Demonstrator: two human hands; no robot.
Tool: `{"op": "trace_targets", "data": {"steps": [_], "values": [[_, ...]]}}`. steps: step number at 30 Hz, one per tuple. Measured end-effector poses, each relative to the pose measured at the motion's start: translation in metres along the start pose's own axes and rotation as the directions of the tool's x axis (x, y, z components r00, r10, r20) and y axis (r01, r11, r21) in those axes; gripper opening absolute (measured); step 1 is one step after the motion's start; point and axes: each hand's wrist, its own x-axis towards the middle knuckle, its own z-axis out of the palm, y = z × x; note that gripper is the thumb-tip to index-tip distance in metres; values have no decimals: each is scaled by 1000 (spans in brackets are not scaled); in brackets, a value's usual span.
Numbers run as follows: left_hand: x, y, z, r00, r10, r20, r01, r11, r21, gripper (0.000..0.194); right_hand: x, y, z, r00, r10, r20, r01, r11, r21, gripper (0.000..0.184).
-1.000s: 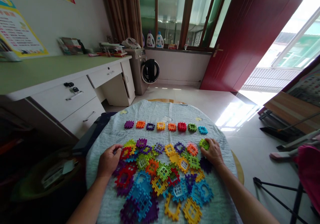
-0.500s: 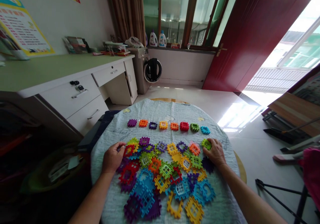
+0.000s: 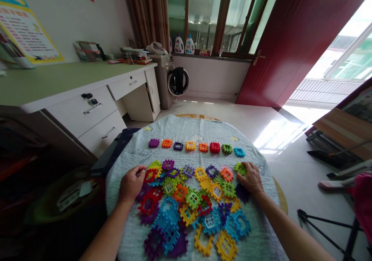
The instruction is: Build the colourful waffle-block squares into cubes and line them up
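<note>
A heap of toothed plastic building blocks (image 3: 193, 198) in several colours is spread over the cloth-covered round table. At the heap's left edge, my left hand (image 3: 131, 184) rests with curled fingers beside a red window-frame block (image 3: 150, 175). Something dark shows at its fingertips, too hidden to name. My right hand (image 3: 251, 178) lies at the far right of the heap, its fingers closed on the edge of a green block (image 3: 240, 168). Just below that hand sits a dark purple block (image 3: 242, 192). Beyond the heap, a row of blocks (image 3: 190, 146) stretches from purple to light blue.
A pale cloth (image 3: 203, 127) covers the table. To the left stands a desk with drawers (image 3: 90, 106); past it is a washing machine (image 3: 162, 80). A red door (image 3: 276, 47) stands open at right, and black tripod legs (image 3: 325, 218) are on the floor.
The view has shifted very slightly. Both hands and all the blocks stay where they were.
</note>
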Motion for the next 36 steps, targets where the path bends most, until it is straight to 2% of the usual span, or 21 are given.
{"op": "trace_targets", "data": {"steps": [9,12,14,16,20,22,24,28,31,33,36], "values": [[0,3,-1,1000,4,-14,-4,1000,-29,29,3,4,-4,998,38,60,-42,996,78,39],[0,5,-1,1000,7,-13,-8,999,-49,29,11,-8,-8,993,82,87,-91,990,108,40],[0,5,-1,1000,6,-12,-7,998,-61,28,19,-32,-12,994,58,89,-69,990,126,41],[0,4,0,1000,-2,-10,1,998,-69,28,29,-69,-15,993,-37,111,18,986,166,41],[0,3,1,1000,-6,-8,5,996,-94,28,51,-151,-10,933,-247,260,185,952,244,42],[0,2,1,1000,-1,-11,-1,994,-107,28,60,-180,-2,904,-264,336,190,953,238,42],[0,2,1,1000,1,-14,-3,994,-112,28,66,-196,9,883,-245,400,174,963,206,43],[0,0,1,1000,8,-17,-10,993,-116,27,68,-199,26,836,-195,512,165,981,104,43],[-1,-1,2,1000,9,-24,-12,993,-114,26,70,-191,25,815,-197,545,190,979,70,47],[0,-1,3,1000,8,-22,-11,994,-112,26,78,-186,19,818,-234,526,215,972,99,50],[0,-1,3,1000,11,-22,-14,994,-111,26,99,-182,8,842,-247,479,235,968,86,40]]}}
